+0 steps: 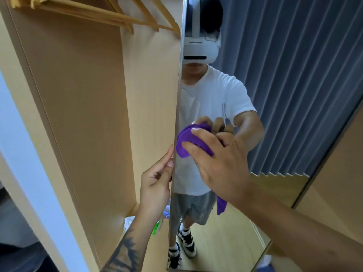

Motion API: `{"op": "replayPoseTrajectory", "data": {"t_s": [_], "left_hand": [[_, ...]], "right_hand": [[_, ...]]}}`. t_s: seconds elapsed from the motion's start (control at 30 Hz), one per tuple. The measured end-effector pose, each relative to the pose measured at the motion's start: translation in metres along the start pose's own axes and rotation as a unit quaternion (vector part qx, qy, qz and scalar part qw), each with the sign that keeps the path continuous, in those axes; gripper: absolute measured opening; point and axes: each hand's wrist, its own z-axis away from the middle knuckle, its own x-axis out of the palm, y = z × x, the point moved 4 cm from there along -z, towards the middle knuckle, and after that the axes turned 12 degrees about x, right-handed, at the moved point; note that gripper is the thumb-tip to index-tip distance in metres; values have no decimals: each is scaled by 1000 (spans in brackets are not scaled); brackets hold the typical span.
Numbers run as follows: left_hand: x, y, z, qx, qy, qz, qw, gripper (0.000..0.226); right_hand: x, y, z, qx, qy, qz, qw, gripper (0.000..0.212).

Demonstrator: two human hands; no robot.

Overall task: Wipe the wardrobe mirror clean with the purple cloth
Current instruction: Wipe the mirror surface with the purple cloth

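the right hand [220, 163] reaches in from the lower right of the frame to the centre, arm outstretched, fingers curled in a grip. the left hand [157, 181] rises from the bottom centre, tattooed forearm upright, fingertips pinched together.

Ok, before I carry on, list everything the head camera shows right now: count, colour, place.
Purple wiping cloth: one, purple, pressed on the mirror near its left edge, a tail hanging below the hand.
Wardrobe mirror door: one, silver-edged, right half of view, reflecting the person, blue-grey pleated curtain and wood floor.
Open wooden wardrobe: one, light beige, left of the mirror.
Wooden hangers: several, tan, top of the wardrobe.
Packaged items: a few, white and green, wardrobe floor, partly hidden.
Left hand: one, tattooed forearm, gripping the mirror's left edge.
Right hand: one, ringed, holding the cloth against the glass.
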Motion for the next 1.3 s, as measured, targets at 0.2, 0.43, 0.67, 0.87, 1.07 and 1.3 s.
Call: {"op": "replayPoseTrajectory", "data": {"t_s": [0.2,0.43,0.67,0.87,1.07,1.3], "left_hand": [[-1,0,3,-5,7,-7,1000,38],[3,1,6,5,23,-14,1000,35],[8,2,8,42,40,-25,998,36],[7,-5,10,44,90,-49,994,35],[3,-8,9,51,82,-64,993,36],[7,-6,11,54,99,-59,992,32]], "right_hand": [[7,-13,51,-172,-96,-4,980,32],[-12,30,-10,-18,45,-1,999,29],[-6,16,36,-233,-106,20,966,32],[-26,56,-24,-3,39,-19,999,24],[1,35,55,-218,-104,9,970,36],[-23,79,4,-60,31,-8,998,28]]}}
